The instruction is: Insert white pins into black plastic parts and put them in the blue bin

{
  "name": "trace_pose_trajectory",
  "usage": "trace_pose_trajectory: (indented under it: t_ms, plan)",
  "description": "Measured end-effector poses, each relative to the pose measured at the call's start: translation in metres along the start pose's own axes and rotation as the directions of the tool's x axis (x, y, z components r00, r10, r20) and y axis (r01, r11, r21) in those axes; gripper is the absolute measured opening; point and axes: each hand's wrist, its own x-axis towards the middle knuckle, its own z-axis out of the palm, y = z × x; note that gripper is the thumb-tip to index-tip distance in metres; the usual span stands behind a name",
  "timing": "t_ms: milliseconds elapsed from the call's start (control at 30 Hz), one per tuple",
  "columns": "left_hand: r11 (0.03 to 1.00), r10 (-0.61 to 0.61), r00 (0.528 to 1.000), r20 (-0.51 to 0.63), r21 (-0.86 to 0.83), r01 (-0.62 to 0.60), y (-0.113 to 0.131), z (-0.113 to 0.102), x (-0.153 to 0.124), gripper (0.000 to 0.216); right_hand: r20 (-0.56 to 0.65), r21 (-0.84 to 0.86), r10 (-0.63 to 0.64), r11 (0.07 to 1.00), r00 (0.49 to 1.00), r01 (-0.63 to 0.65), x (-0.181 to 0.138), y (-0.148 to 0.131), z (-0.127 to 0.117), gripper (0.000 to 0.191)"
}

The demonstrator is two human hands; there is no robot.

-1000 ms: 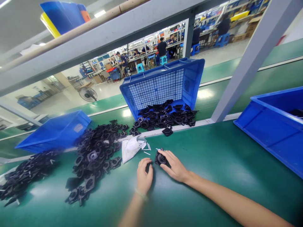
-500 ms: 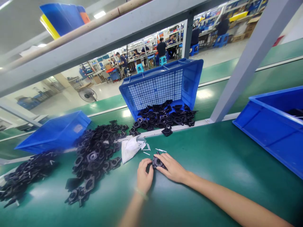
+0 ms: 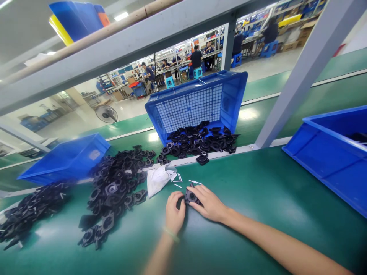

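Note:
A small black plastic part [image 3: 190, 197] with a round centre rests on the green table, pinched between both hands. My right hand [image 3: 210, 204] has its fingers curled over the part's right side. My left hand [image 3: 174, 214] is closed, its fingertips touching the part's left edge. Several short white pins [image 3: 183, 181] lie just beyond the part, beside a white plastic bag [image 3: 158, 179]. A large heap of similar black parts [image 3: 117, 183] lies to the left of my hands.
A tipped blue crate [image 3: 197, 101] spills black parts [image 3: 200, 142] at the back. Another tipped blue crate [image 3: 67, 158] lies at the left with more black parts [image 3: 28, 212]. A blue bin [image 3: 332, 152] stands at the right. A grey post [image 3: 295, 80] rises behind. Other people work far off.
My right hand has carried the black part a little left toward my left hand, whose fingers have come onto the part's edge. In the last half second almost nothing has moved.

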Motion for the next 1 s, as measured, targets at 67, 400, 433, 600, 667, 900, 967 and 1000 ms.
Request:
trace_pose_trajectory:
  t_ms: [67,400,433,600,667,900,967,1000]
  plan:
    - [1.000,-0.003,1.000,-0.006,0.005,0.003,-0.0003,-0.0003,0.0001,0.018,0.061,-0.041,0.055,0.998,0.997,-0.052,0.0018,0.0010,0.0020,0.043]
    - [0.996,0.063,0.996,0.058,0.066,-0.067,-0.0020,0.0027,-0.0010,0.023,0.079,0.078,0.064,0.995,0.995,-0.070,-0.0003,0.0002,0.0016,0.042]
    - [0.995,0.073,0.994,0.084,0.069,-0.078,-0.0012,0.0031,-0.0015,0.024,0.071,0.112,0.048,0.992,0.996,-0.056,-0.0005,-0.0005,0.0012,0.042]
    - [0.996,0.081,0.975,0.207,0.019,-0.086,0.0018,0.0039,-0.0030,0.023,0.082,0.212,-0.002,0.977,0.997,-0.016,-0.0019,-0.0035,0.0006,0.043]
    - [0.997,0.075,0.970,0.232,-0.001,-0.077,0.0018,0.0039,-0.0030,0.025,0.101,0.225,-0.012,0.974,0.995,-0.011,-0.0022,-0.0039,0.0005,0.043]
    - [0.997,0.027,0.968,0.249,0.062,-0.044,0.0016,0.0031,-0.0026,0.018,0.127,0.251,-0.029,0.968,0.992,-0.003,-0.0011,-0.0048,-0.0030,0.043]
    - [0.997,0.007,0.972,0.236,0.071,-0.025,0.0010,0.0033,-0.0030,0.018,0.129,0.251,-0.031,0.968,0.991,-0.002,-0.0011,-0.0052,-0.0038,0.043]
    - [0.997,-0.003,0.974,0.227,0.076,-0.014,0.0006,0.0035,-0.0032,0.019,0.128,0.250,-0.030,0.968,0.991,-0.003,-0.0011,-0.0054,-0.0039,0.043]
